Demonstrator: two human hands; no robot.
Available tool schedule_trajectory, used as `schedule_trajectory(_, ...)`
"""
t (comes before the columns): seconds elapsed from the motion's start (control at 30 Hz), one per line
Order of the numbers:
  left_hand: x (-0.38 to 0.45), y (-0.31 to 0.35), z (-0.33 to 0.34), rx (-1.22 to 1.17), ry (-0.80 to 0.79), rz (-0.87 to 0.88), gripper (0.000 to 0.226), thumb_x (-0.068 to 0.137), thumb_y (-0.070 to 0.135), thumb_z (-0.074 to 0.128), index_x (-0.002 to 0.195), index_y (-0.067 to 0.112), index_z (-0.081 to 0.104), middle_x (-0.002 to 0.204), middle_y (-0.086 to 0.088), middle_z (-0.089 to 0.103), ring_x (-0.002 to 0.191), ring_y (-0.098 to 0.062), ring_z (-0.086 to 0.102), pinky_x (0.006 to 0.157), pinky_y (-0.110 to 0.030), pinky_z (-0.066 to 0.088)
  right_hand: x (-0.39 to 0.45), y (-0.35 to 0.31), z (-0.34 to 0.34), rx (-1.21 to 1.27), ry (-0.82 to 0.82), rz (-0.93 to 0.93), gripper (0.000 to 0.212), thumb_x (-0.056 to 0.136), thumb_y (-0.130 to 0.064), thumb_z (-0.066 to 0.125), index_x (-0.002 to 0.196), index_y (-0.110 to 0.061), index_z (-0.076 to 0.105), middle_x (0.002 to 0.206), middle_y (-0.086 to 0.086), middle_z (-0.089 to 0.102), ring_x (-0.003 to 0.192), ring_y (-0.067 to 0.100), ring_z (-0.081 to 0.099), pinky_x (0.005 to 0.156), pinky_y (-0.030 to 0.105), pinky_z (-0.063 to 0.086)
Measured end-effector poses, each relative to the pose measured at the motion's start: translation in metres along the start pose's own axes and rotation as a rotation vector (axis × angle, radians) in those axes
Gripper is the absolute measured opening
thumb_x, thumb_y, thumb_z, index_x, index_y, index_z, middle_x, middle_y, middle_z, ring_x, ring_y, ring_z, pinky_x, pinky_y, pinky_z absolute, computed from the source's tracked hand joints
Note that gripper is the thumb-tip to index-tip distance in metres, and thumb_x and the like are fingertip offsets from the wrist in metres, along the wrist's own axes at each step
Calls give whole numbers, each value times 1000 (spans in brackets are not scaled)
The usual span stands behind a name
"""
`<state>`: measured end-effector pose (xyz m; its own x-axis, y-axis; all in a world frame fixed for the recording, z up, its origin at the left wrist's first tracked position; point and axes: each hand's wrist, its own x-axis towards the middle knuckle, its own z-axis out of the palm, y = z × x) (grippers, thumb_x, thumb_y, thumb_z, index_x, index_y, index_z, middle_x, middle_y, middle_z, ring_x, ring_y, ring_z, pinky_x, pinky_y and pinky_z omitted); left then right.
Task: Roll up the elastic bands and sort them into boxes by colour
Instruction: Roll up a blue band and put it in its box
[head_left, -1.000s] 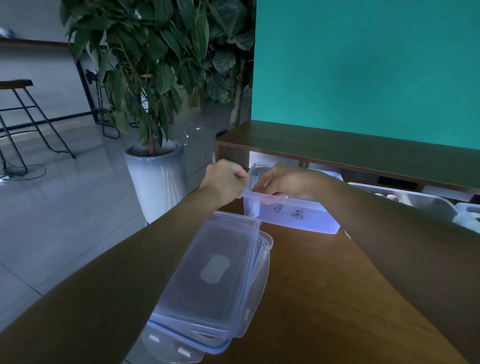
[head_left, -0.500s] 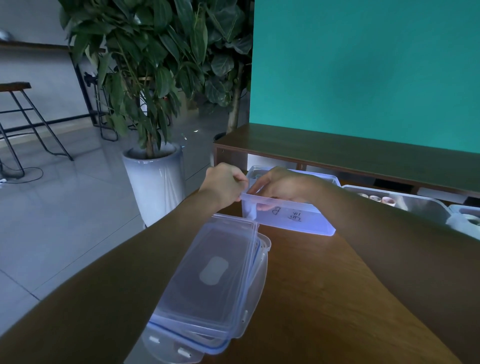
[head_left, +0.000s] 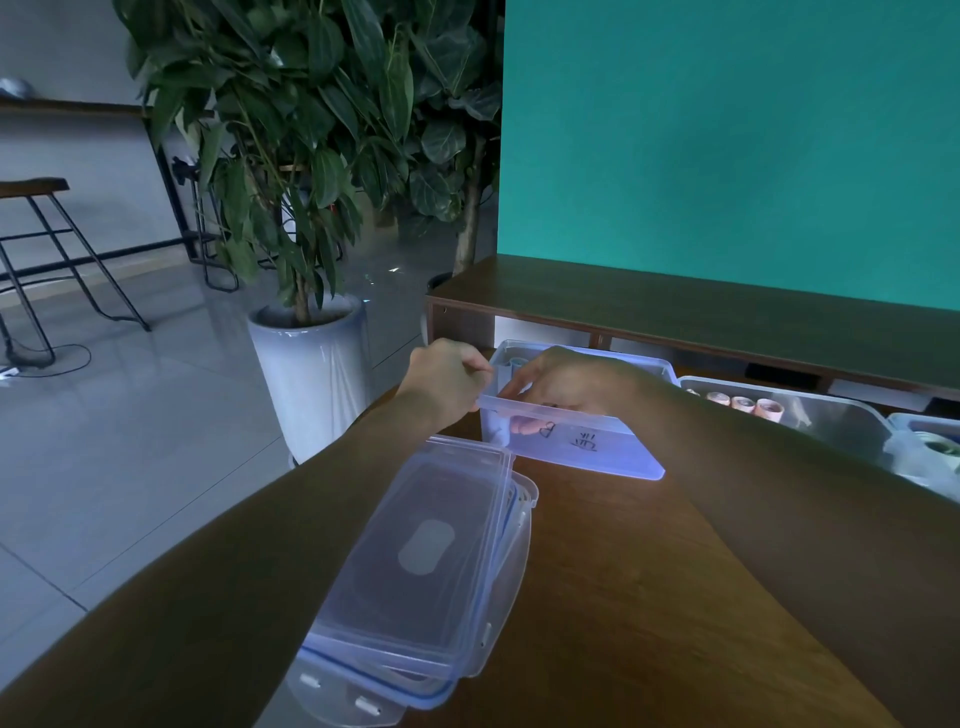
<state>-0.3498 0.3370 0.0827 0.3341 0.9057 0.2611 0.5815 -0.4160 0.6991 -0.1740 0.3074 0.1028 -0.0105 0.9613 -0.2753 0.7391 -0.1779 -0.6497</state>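
A clear plastic box (head_left: 597, 449) marked "B" with handwriting stands on the brown table (head_left: 623, 597). My left hand (head_left: 444, 382) is curled at the box's near left corner and pinches its rim. My right hand (head_left: 569, 384) reaches over the near rim into the box. Its fingertips show dimly through the wall next to something pale, and what they hold is hidden. A rolled band (head_left: 516, 362) lies at the box's far left end.
A stack of clear lids (head_left: 431, 561) overhangs the table's left edge near me. To the right stand a second box (head_left: 831, 423) with pink rolls (head_left: 743, 402) and a third box (head_left: 930, 452). A potted plant (head_left: 311, 364) stands left of the table, a low wooden shelf (head_left: 701, 312) behind it.
Both hands have stayed at the box marked "B". My right hand's fingers have dipped lower inside it. The view has shifted slightly.
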Motion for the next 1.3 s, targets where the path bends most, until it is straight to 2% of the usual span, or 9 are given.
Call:
schedule_trajectory(0.1, 1, -1, -1, -25, -8, -10, 17, 97, 14, 62, 89, 20, 76, 89, -2, 72, 73, -16, 73, 82, -30, 61, 3, 1, -1, 123, -29, 47, 30, 83, -6, 78, 113, -6, 76, 110, 18, 73, 91, 20, 71, 92, 32, 58)
schedule_trajectory(0.17, 2, -2, -2, -32, -11, -18, 17, 96, 14, 63, 90, 18, 77, 88, -2, 73, 71, -17, 74, 80, -30, 62, 3, 2, -1, 210, -67, 61, 31, 84, -8, 76, 114, 1, 73, 107, 23, 73, 94, 27, 71, 99, 40, 56)
schedule_trajectory(0.3, 3, -2, -2, -30, -15, -20, 14, 96, 15, 64, 95, 17, 78, 89, 0, 74, 71, -14, 74, 79, -26, 61, 6, 5, 0, 264, -50, 42, 16, 89, -10, 76, 105, -7, 77, 99, 18, 76, 93, 27, 76, 85, 37, 62)
schedule_trajectory(0.4, 4, -2, -1, -19, -11, -9, 16, 97, 15, 62, 97, 15, 78, 89, 1, 73, 71, -13, 74, 80, -27, 61, 6, 4, -1, 262, -55, 44, 18, 88, -7, 76, 106, -6, 76, 98, 18, 77, 91, 25, 77, 87, 39, 62)
schedule_trajectory(0.57, 3, -2, -1, -14, -15, -7, 15, 97, 16, 63, 101, 16, 77, 92, 0, 73, 73, -13, 74, 78, -25, 61, 4, 1, 0, 252, -30, 38, 24, 92, -17, 73, 111, -1, 72, 97, 19, 77, 90, 28, 76, 87, 39, 62)
schedule_trajectory(0.8, 0, 1, -2, -7, -20, 4, 14, 98, 17, 63, 102, 16, 77, 95, -1, 73, 75, -14, 74, 83, -30, 61, 7, 0, 3, 217, 11, 35, 27, 92, -20, 74, 111, -1, 72, 95, 17, 77, 89, 25, 77, 91, 40, 60)
schedule_trajectory(1.03, 2, 0, -3, -26, -15, -9, 16, 97, 18, 63, 98, 16, 79, 89, -1, 73, 71, -15, 74, 75, -27, 62, 9, 2, 4, 208, 32, 31, 26, 90, -22, 76, 107, -3, 75, 93, 15, 78, 90, 24, 77, 91, 39, 60)
schedule_trajectory(1.13, 3, 0, -3, -26, -10, -16, 17, 98, 20, 61, 97, 17, 79, 83, 0, 72, 71, -17, 73, 72, -31, 63, 12, 4, 4, 195, 50, 24, 28, 91, -24, 76, 110, -5, 72, 90, 14, 78, 87, 25, 77, 92, 41, 60)
schedule_trajectory(1.3, 5, -2, -6, 17, 8, -18, 22, 97, 19, 58, 93, 20, 79, 86, 3, 73, 82, -17, 69, 81, -39, 62, 14, 8, 1, 182, 88, 15, 31, 87, -27, 79, 111, -8, 71, 98, 11, 77, 85, 24, 77, 91, 43, 60)
